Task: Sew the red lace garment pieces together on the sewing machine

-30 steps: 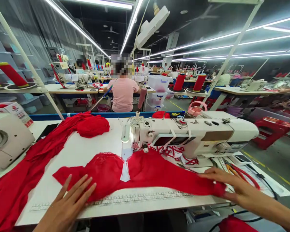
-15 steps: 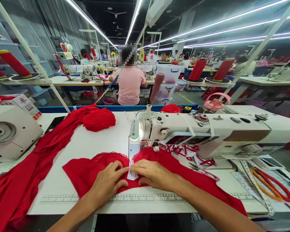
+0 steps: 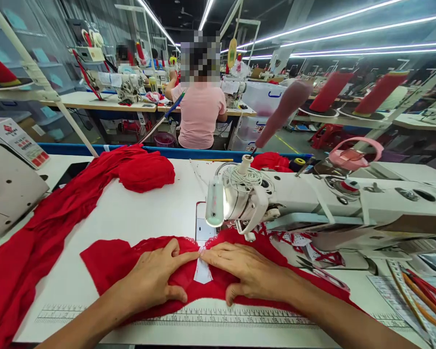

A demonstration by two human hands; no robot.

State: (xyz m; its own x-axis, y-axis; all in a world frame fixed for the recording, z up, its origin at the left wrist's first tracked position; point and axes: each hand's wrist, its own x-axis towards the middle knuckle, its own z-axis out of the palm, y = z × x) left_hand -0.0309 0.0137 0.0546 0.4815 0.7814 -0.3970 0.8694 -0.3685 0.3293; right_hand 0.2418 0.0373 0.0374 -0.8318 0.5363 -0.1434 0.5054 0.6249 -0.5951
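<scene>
Red fabric with lace edging (image 3: pixel 189 291) lies spread before the sewing machine (image 3: pixel 236 203). A small white piece (image 3: pixel 203 271) shows at its middle, just in front of the metal needle plate (image 3: pixel 203 229). My left hand (image 3: pixel 160 274) rests on the fabric's left part, index finger stretched to the white piece and thumb apart. From the other side my right hand (image 3: pixel 240 269) lies flat on the red cloth, its fingertips meeting the left index finger near the top of the white piece. Both hands press down and look open. The fabric under the palms is hidden.
A long red cloth bundle (image 3: pixel 76 203) runs down the left side. Right of my hand lie small scissors (image 3: pixel 323 274), with orange-handled scissors (image 3: pixel 427 300) farther right. A printed ruler (image 3: pixel 203 319) follows the front edge. Ahead, a person in pink (image 3: pixel 199 114) sits at another machine.
The view has shifted closer and turned slightly. My right thumb has moved away from the white piece, and more of that piece shows. Both hands stay on the red fabric.
</scene>
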